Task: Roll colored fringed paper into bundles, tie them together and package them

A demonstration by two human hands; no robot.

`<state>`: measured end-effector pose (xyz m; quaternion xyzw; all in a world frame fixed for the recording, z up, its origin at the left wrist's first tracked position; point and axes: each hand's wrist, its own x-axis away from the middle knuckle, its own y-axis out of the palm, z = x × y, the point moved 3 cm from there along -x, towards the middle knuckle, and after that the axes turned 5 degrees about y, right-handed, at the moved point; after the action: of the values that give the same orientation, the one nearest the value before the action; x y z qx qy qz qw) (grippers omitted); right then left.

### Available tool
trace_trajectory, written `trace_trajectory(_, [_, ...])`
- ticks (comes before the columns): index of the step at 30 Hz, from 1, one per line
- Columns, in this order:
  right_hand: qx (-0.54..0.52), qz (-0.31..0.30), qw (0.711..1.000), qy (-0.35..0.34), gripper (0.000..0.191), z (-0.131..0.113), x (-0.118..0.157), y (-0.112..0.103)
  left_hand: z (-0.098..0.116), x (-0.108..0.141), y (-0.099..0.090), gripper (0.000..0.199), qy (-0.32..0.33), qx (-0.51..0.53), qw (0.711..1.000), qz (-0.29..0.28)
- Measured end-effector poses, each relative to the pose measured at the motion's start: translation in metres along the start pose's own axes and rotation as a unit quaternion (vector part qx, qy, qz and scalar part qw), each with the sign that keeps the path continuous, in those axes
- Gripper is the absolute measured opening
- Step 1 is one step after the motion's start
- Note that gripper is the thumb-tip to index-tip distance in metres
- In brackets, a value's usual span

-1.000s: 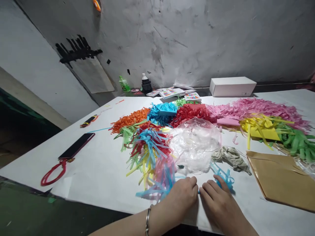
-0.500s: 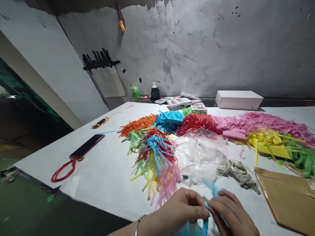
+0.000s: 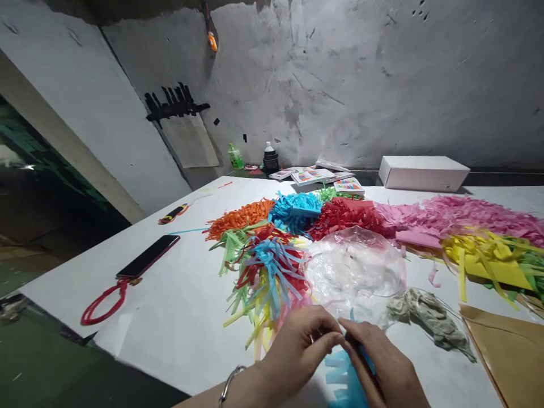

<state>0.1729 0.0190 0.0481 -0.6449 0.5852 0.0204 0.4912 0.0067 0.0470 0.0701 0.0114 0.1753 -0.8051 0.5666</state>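
A strip of blue fringed tissue paper (image 3: 345, 378) hangs below my two hands at the lower middle of the view. My left hand (image 3: 300, 351), with a silver bracelet at the wrist, has thumb and index finger pinched together at the strip's top end. Facing it, my right hand (image 3: 385, 362) is closed around the upper part of the blue paper, and the fingertips of both hands meet. What lies exactly between the fingertips is hidden. Just beyond the hands spreads a pile of multicoloured paper tassels (image 3: 272, 260), beside a crumpled clear plastic bag (image 3: 355, 266).
Orange (image 3: 242, 218), blue (image 3: 295, 212), red (image 3: 348, 218) and pink fringe bundles (image 3: 471, 218) line the white table (image 3: 170, 323). A phone (image 3: 148, 256) lies left. Grey string (image 3: 433, 320) and a brown envelope (image 3: 505, 345) lie right. A white box (image 3: 425, 173) stands behind.
Both hands have moved slightly up and left, with the fingertips closer together. More of the blue fringe now shows beneath them. The view has shifted slightly.
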Motion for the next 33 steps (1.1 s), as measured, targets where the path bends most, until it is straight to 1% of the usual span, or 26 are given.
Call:
trace_trajectory(1, [-0.006,-0.016,1.0,0.019,0.017,0.002,-0.008,0.001,0.003,-0.006,-0.007,0.021,0.024,-0.039,0.999,-0.004])
trace_trajectory(2, [-0.02,-0.039,0.998,0.046,0.02,0.006,-0.016,0.003,0.005,-0.014,-0.013,0.02,0.039,-0.069,0.997,-0.008])
trace_trajectory(3, [-0.034,-0.061,0.994,0.083,0.028,0.012,-0.025,0.006,0.004,-0.024,-0.02,0.02,0.046,-0.103,0.994,-0.015])
trace_trajectory(5, [-0.044,-0.099,0.98,0.164,0.036,0.03,-0.044,0.014,-0.005,-0.051,-0.032,0.02,0.047,-0.181,0.982,-0.033])
trace_trajectory(7, [-0.032,-0.129,0.965,0.224,0.034,0.053,-0.064,0.026,-0.022,-0.081,-0.042,0.017,0.043,-0.256,0.965,-0.047])
trace_trajectory(9, [-0.016,-0.144,0.958,0.249,0.029,0.075,-0.081,0.04,-0.043,-0.109,-0.047,0.014,0.037,-0.288,0.955,-0.063])
trace_trajectory(11, [-0.003,-0.155,0.953,0.261,0.027,0.093,-0.091,0.055,-0.063,-0.129,-0.047,0.014,0.027,-0.301,0.95,-0.085])
trace_trajectory(13, [0.005,-0.162,0.95,0.269,0.027,0.104,-0.095,0.066,-0.079,-0.138,-0.045,0.016,0.015,-0.304,0.947,-0.106])
trace_trajectory(15, [0.005,-0.166,0.948,0.271,0.027,0.109,-0.094,0.072,-0.088,-0.142,-0.042,0.018,0.005,-0.294,0.949,-0.117])
trace_trajectory(18, [-0.003,-0.164,0.948,0.272,0.027,0.112,-0.092,0.071,-0.092,-0.143,-0.043,0.018,-0.014,-0.249,0.962,-0.107])
trace_trajectory(20, [-0.012,-0.155,0.949,0.273,0.028,0.112,-0.091,0.068,-0.092,-0.143,-0.046,0.014,-0.034,-0.195,0.976,-0.089])
trace_trajectory(23, [-0.035,-0.136,0.953,0.268,0.029,0.107,-0.092,0.062,-0.087,-0.14,-0.05,0.001,-0.083,-0.074,0.992,-0.065])
trace_trajectory(24, [-0.044,-0.128,0.955,0.263,0.03,0.104,-0.092,0.06,-0.084,-0.138,-0.05,0.004,-0.101,-0.027,0.993,-0.058])
trace_trajectory(26, [-0.06,-0.108,0.96,0.251,0.032,0.096,-0.094,0.056,-0.077,-0.13,-0.049,0.013,-0.134,0.062,0.988,-0.046])
trace_trajectory(28, [-0.073,-0.089,0.964,0.24,0.033,0.088,-0.095,0.053,-0.068,-0.122,-0.046,0.016,-0.157,0.133,0.978,-0.029])
trace_trajectory(30, [-0.084,-0.074,0.967,0.231,0.034,0.081,-0.096,0.05,-0.062,-0.115,-0.044,0.019,-0.171,0.186,0.968,-0.009])
trace_trajectory(33, [-0.096,-0.059,0.969,0.218,0.034,0.076,-0.096,0.046,-0.056,-0.109,-0.043,0.023,-0.183,0.24,0.953,0.02])
